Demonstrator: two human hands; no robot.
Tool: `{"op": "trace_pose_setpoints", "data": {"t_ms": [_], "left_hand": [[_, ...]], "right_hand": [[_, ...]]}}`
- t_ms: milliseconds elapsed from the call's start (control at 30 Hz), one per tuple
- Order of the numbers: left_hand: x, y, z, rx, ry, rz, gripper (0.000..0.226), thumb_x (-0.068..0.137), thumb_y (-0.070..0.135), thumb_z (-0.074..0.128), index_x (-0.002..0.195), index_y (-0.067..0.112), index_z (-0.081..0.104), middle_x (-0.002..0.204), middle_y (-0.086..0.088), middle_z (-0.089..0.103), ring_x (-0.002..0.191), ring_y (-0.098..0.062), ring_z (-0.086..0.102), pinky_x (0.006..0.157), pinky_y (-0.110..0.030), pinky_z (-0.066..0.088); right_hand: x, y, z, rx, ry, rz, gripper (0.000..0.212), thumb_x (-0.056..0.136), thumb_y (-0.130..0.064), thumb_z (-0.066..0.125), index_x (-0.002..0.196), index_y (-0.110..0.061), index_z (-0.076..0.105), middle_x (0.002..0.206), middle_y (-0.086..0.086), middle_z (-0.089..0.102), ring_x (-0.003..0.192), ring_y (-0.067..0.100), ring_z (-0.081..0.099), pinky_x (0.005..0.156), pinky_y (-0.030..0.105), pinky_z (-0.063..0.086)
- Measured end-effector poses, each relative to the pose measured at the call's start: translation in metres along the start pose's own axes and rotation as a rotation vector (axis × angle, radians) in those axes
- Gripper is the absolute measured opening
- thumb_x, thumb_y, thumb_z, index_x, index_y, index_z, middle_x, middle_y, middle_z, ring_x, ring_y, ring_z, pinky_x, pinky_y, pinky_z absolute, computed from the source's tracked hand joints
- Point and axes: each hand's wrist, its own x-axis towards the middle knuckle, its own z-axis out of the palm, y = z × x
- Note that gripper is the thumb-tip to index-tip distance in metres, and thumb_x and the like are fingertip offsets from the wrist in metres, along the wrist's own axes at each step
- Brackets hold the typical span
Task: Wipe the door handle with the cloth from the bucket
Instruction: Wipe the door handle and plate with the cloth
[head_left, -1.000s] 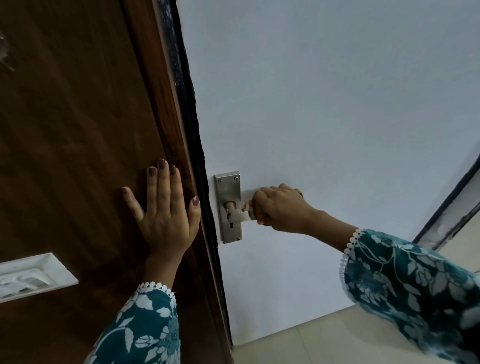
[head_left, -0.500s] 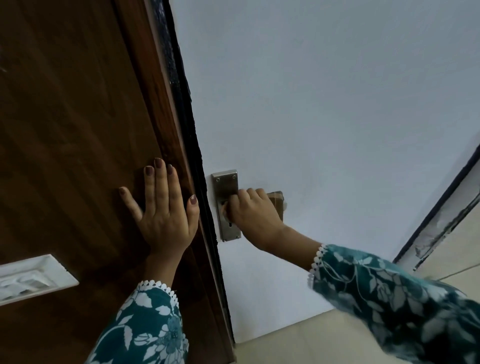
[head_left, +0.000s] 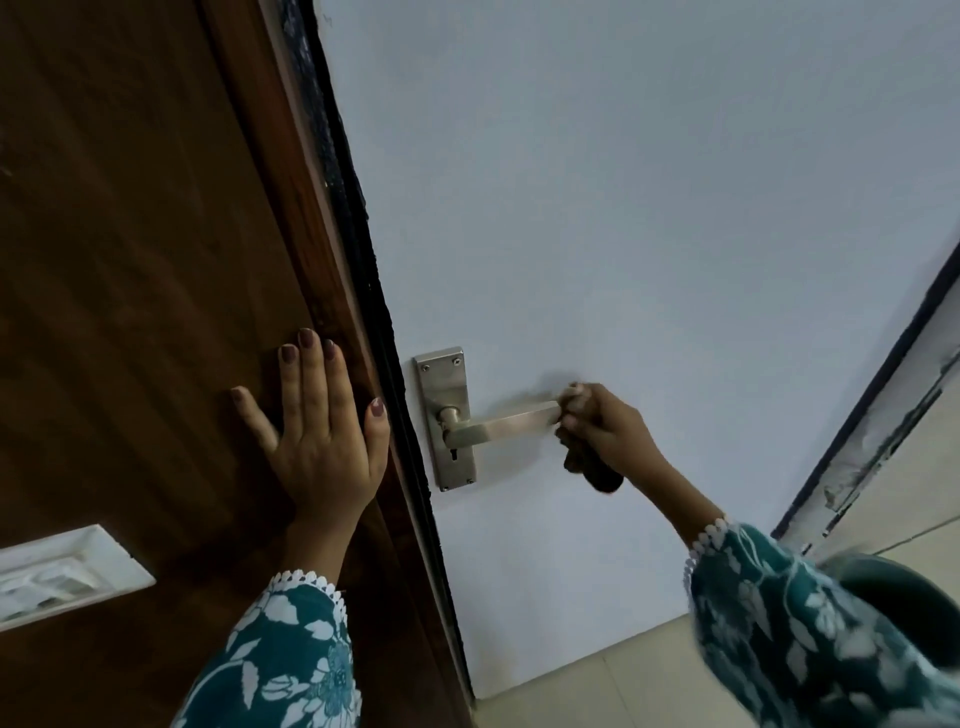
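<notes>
Brushed silver metal forms the door handle (head_left: 506, 423), a straight lever that juts to the right from a tall backplate (head_left: 445, 415) with a keyhole near its lower end, fixed to a pale white door (head_left: 649, 208). The right hand (head_left: 602, 431) is closed around a dark brown cloth (head_left: 592, 467) at the far right tip of the lever, fingers curled tight; a bunched end of the cloth hangs below the fist. The cloth touches the end of the lever, and the rest of the lever and the backplate are uncovered. To the left, past a black strip along the door's edge, stands a dark brown wooden panel (head_left: 130, 260). The left hand (head_left: 317, 431) lies open and flat against this wood, fingers spread and pointing up, nails painted a muted brown. Both arms wear teal sleeves (head_left: 280, 660) with a white floral print and white scalloped trim at the cuffs. A white rectangular switch plate (head_left: 62, 577) sits on the wood at lower left. Pale floor tiles (head_left: 597, 691) show along the bottom right.
</notes>
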Motion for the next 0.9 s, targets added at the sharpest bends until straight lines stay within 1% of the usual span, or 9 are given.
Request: {"op": "trace_pose_setpoints", "data": {"t_ms": [67,167,233,367,533,667,733,800,900], "left_hand": [[-0.001,0.001,0.001,0.000,-0.004,-0.005,0.057,0.098,0.030,0.036,0.148,0.003,0.023,0.153,-0.008,0.021,0.147,-0.022,0.012,0.114,-0.054,-0.001],[-0.001,0.000,0.001,-0.002,0.001,-0.004,0.059,0.098,0.029,0.038,0.148,0.004,0.022,0.152,-0.010,0.023,0.147,-0.022,0.012,0.114,-0.053,-0.001],[-0.001,-0.001,0.001,-0.010,0.000,-0.002,0.059,0.098,0.029,0.037,0.149,0.005,0.020,0.153,-0.009,0.022,0.147,-0.022,0.012,0.114,-0.053,-0.001],[-0.001,0.000,0.000,0.014,0.004,0.011,0.059,0.097,0.029,0.036,0.149,0.004,0.020,0.154,-0.008,0.020,0.147,-0.023,0.012,0.114,-0.055,0.000],[-0.002,0.001,0.000,0.009,0.008,0.004,0.060,0.096,0.028,0.036,0.148,0.003,0.020,0.152,-0.012,0.025,0.147,-0.023,0.011,0.114,-0.054,0.000],[-0.001,0.001,-0.001,0.001,0.008,0.008,0.059,0.097,0.029,0.035,0.148,0.003,0.020,0.152,-0.010,0.024,0.147,-0.023,0.011,0.114,-0.054,0.000],[-0.002,0.001,-0.002,-0.005,0.000,0.009,0.059,0.098,0.030,0.035,0.148,0.004,0.020,0.153,-0.008,0.021,0.147,-0.022,0.011,0.114,-0.053,-0.001],[-0.002,-0.001,-0.001,-0.007,0.000,0.013,0.059,0.098,0.031,0.034,0.148,0.004,0.020,0.153,-0.007,0.020,0.147,-0.021,0.010,0.114,-0.053,-0.002],[-0.003,-0.002,-0.001,0.000,0.006,0.023,0.058,0.099,0.031,0.033,0.148,0.004,0.020,0.154,-0.006,0.019,0.147,-0.021,0.010,0.115,-0.053,-0.002]], "right_hand": [[-0.020,0.016,0.002,0.406,0.176,0.124,0.011,0.095,-0.010,0.052,0.098,-0.017,0.060,0.084,0.005,0.062,0.069,0.023,0.063,0.069,0.040,0.051],[-0.034,0.003,0.034,0.835,0.201,0.172,0.017,0.100,-0.015,0.040,0.099,-0.008,0.056,0.068,0.006,0.062,0.052,0.020,0.059,0.058,0.036,0.049],[-0.028,-0.019,0.061,1.040,0.242,0.200,0.018,0.100,-0.017,0.040,0.104,-0.008,0.056,0.075,0.005,0.064,0.059,0.019,0.062,0.059,0.035,0.054],[-0.014,-0.050,0.103,1.317,0.432,0.340,0.012,0.100,-0.020,0.043,0.099,-0.012,0.052,0.087,0.006,0.062,0.075,0.019,0.065,0.079,0.041,0.054],[-0.024,-0.072,0.149,1.399,0.359,0.380,0.024,0.101,-0.020,0.040,0.123,-0.010,0.042,0.103,0.016,0.062,0.066,0.019,0.071,0.059,0.033,0.059],[-0.032,-0.083,0.166,1.355,0.321,0.458,0.029,0.101,-0.019,0.038,0.130,-0.014,0.038,0.103,0.005,0.064,0.066,0.011,0.072,0.050,0.022,0.056],[-0.028,-0.080,0.160,1.334,0.337,0.487,0.029,0.101,-0.018,0.040,0.128,-0.009,0.042,0.106,0.011,0.067,0.076,0.020,0.071,0.052,0.026,0.058],[-0.021,-0.078,0.146,1.314,0.379,0.499,0.020,0.101,-0.017,0.041,0.115,-0.004,0.047,0.090,0.013,0.071,0.070,0.024,0.069,0.059,0.033,0.060],[-0.010,-0.070,0.118,1.229,0.485,0.475,0.013,0.100,-0.015,0.044,0.095,-0.006,0.051,0.079,0.012,0.063,0.066,0.027,0.064,0.082,0.050,0.056]]}}
